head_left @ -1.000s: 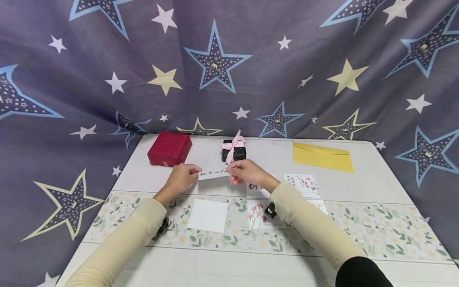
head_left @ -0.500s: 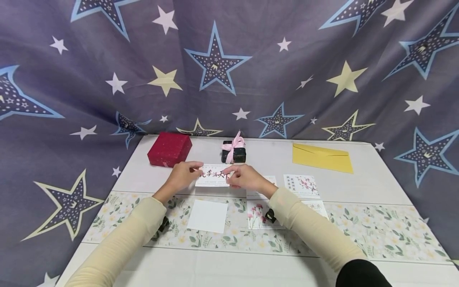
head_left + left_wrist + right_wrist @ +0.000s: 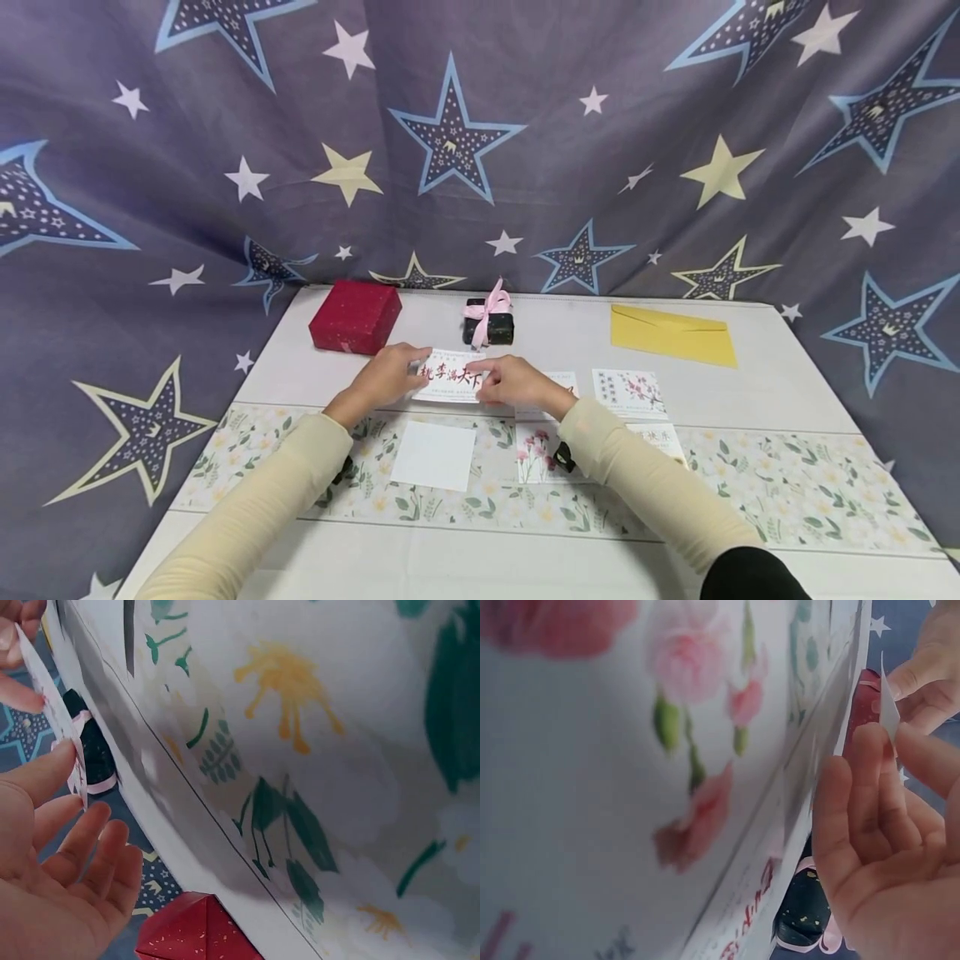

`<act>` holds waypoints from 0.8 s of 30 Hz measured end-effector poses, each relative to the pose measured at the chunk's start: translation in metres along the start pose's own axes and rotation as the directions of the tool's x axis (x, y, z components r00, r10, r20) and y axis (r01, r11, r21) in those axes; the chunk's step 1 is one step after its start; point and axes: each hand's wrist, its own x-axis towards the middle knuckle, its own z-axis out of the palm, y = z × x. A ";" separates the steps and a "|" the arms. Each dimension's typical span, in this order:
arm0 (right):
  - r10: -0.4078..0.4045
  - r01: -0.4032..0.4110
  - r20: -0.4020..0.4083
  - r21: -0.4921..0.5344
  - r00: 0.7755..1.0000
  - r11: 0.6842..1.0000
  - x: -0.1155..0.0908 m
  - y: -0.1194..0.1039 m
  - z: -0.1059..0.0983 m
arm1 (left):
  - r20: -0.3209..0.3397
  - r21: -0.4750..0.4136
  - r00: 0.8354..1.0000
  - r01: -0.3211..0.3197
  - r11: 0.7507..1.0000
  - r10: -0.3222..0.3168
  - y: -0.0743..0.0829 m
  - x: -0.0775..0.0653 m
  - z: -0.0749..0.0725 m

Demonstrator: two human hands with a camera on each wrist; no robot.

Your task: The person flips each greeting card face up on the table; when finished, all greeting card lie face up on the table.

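Observation:
A white card (image 3: pixel 448 389) printed with red Chinese characters is held up between my two hands, its face turned toward the head camera. My left hand (image 3: pixel 387 380) pinches its left edge between thumb and fingers. At the opposite edge, my right hand (image 3: pixel 520 382) pinches it the same way. Both wrist views show the card nearly edge-on, above the table; the left wrist view shows the thumb on the card (image 3: pixel 56 712). A blank white square (image 3: pixel 433 455) lies on the table below. Right of it are several printed cards (image 3: pixel 630 393), partly hidden by my right arm.
A red box (image 3: pixel 356 317) stands at the back left. Behind the held card sits a black box (image 3: pixel 501 330) tied with pink ribbon. A yellow envelope (image 3: pixel 673 335) lies back right. The star-patterned curtain (image 3: pixel 525 125) hangs along the table's rear edge.
The held card has tilted from nearly edge-on so its printed face shows fully. Both hands stay on it, almost in place. The table items keep their places.

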 end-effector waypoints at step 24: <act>0.033 -0.026 0.082 -0.084 0.996 0.996 0.004 0.005 0.005 | 0.126 0.051 0.992 0.023 0.998 -0.030 0.001 0.002 0.010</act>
